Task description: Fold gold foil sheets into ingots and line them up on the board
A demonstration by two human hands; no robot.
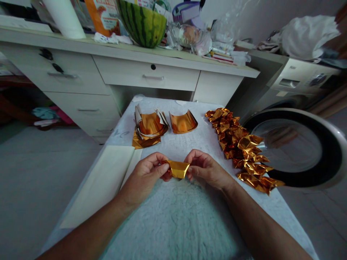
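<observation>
A small folded piece of gold foil paper [179, 169] is held above the cloth-covered table [173, 224]. My left hand [149, 171] pinches its left end between thumb and fingers. At its right end, the thumb and fingers of my right hand [204, 168] are closed on the edge. Beyond my hands lie a stack of curled gold foil sheets [150, 124] mixed with pale paper, and a smaller curled pile of gold sheets [183, 122]. Rows of folded gold foil pieces [238, 141] stretch along the table's right side.
White paper sheets [97, 184] lie along the table's left edge. Behind stands a white desk [146, 70] bearing a cut watermelon [143, 23], a paper roll [65, 18] and plastic bags. At right, a washing machine [292, 81] has its round door [295, 144] swung open beside the table.
</observation>
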